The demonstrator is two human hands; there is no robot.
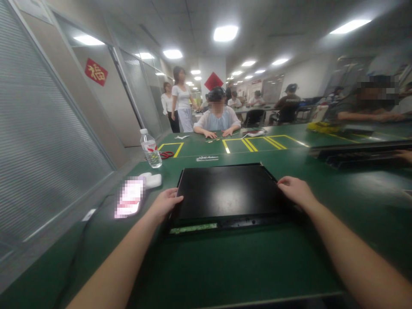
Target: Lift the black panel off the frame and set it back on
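Note:
A flat black panel (225, 193), like a screen lying face down, rests on the green table (244, 266) in front of me. A narrow green circuit strip (193, 228) shows along its near edge. My left hand (165, 204) grips the panel's left edge, thumb on top. My right hand (294, 191) holds the right edge, fingers curled over the rim.
A phone (130, 199) and a white case (152, 180) lie left of the panel, with a water bottle (150, 149) and red scissors (166, 154) beyond. A person (218, 120) sits across the table. Another black panel (360, 153) lies at right, another person's hand on it.

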